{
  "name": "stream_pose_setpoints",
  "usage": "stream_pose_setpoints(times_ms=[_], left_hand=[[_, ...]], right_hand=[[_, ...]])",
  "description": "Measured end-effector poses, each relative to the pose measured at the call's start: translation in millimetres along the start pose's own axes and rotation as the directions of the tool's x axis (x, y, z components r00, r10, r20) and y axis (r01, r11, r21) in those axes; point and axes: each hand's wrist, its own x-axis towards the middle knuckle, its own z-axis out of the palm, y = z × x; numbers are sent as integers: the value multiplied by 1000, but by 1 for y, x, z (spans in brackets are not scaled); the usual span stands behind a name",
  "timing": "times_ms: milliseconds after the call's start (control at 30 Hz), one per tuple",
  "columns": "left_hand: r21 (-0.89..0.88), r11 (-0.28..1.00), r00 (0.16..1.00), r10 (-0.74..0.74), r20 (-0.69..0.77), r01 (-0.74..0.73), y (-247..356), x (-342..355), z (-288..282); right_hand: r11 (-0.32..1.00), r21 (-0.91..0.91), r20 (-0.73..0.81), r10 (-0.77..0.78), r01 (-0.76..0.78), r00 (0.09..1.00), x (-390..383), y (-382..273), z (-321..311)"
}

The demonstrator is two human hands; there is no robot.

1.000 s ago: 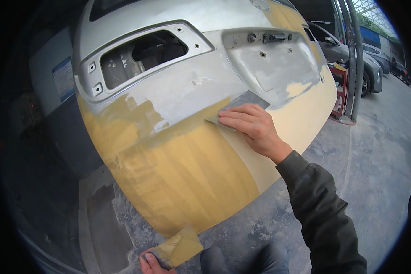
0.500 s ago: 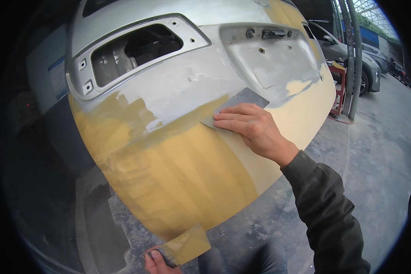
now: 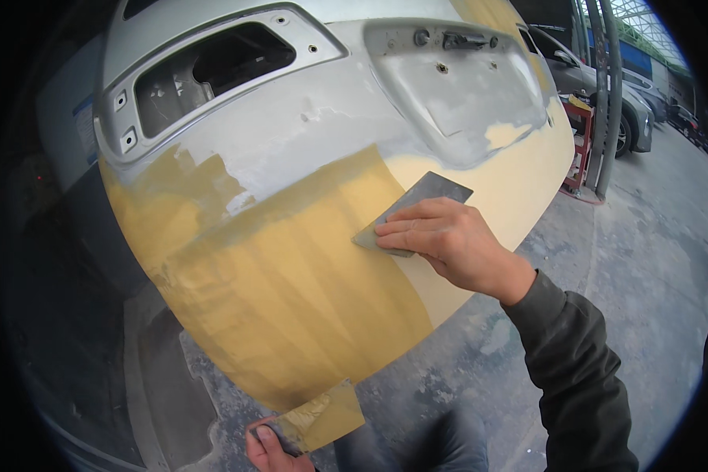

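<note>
With my right hand (image 3: 456,242) I grip a flat grey filler spreader (image 3: 433,193), its edge against the yellow-coated part of a silver car tailgate (image 3: 315,291). My fingers press on the spreader's face, and its corner points left. Yellow filler with darker streaks covers the tailgate's lower left; a paler cream patch lies to the right. At the bottom, below the tailgate's edge, my left hand (image 3: 271,448) is closed on the end of a second flat plate (image 3: 334,421), which carries yellow filler. The thumb lies on top of it.
A tail lamp opening (image 3: 244,71) and a recessed plate area (image 3: 464,102) are in the tailgate. Beyond it on the right stand a red cart (image 3: 578,145), grey posts (image 3: 608,102) and a parked grey car (image 3: 637,114). A stained concrete floor (image 3: 574,252) surrounds the tailgate.
My right hand and the spreader have moved down across the yellow filler, leaving a darker band with a crisp right edge behind. The view has shifted slightly. My left hand still holds its plate.
</note>
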Motion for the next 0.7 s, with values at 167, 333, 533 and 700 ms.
stream_pose_setpoints(times_ms=[167,333,533,700], left_hand=[[-15,1000,1000,6,24,-6,0,-3,2],[-11,1000,999,19,36,-18,-2,-8,1],[-10,1000,998,26,50,-25,2,-12,-1],[-225,938,954,-219,206,264,5,-9,-8]], right_hand=[[999,-21,4,24,-24,1000,-28,-11,4],[997,-20,7,77,-77,997,-56,-26,10],[991,-26,-2,131,-131,991,-92,-41,23],[985,-45,-2,165,-165,986,-124,-53,32]])
